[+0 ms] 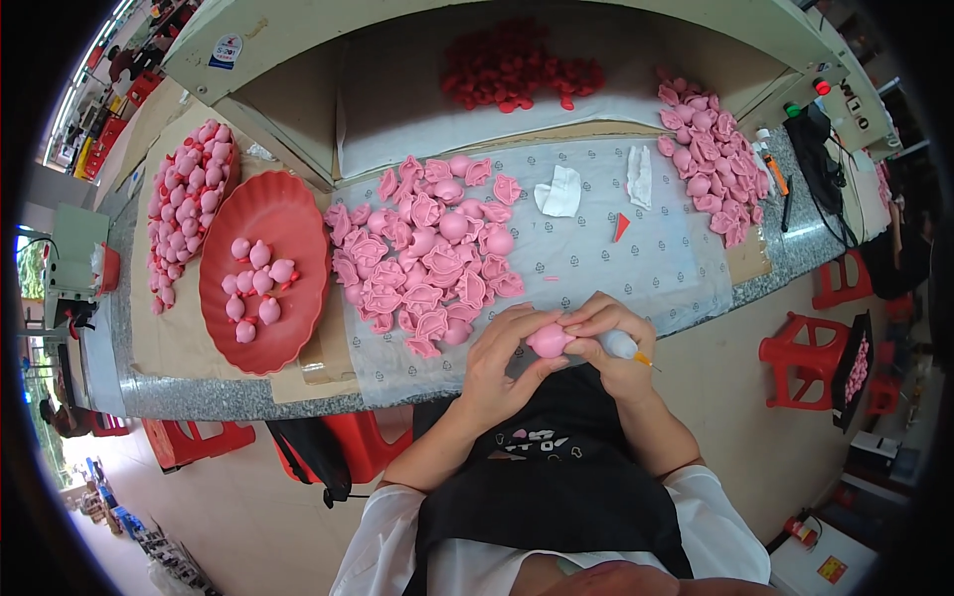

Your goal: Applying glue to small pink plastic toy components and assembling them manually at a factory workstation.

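My left hand [500,360] cups a small pink rubber piece [549,341] from below and from the left. My right hand [608,340] pinches the same piece from the right and also holds a small white-handled tool [624,347] with an orange tip pointing right. Both hands hover over the near edge of the table, just below a big heap of pink moulded pieces [427,253] with loose trim around them.
A red oval tray [263,214] at the left holds several trimmed pink pieces. More pink pieces lie at the far left [189,194] and far right [711,159], red ones [517,65] at the back. White cloths [561,191] lie mid-table. Red stools [810,358] stand at the right.
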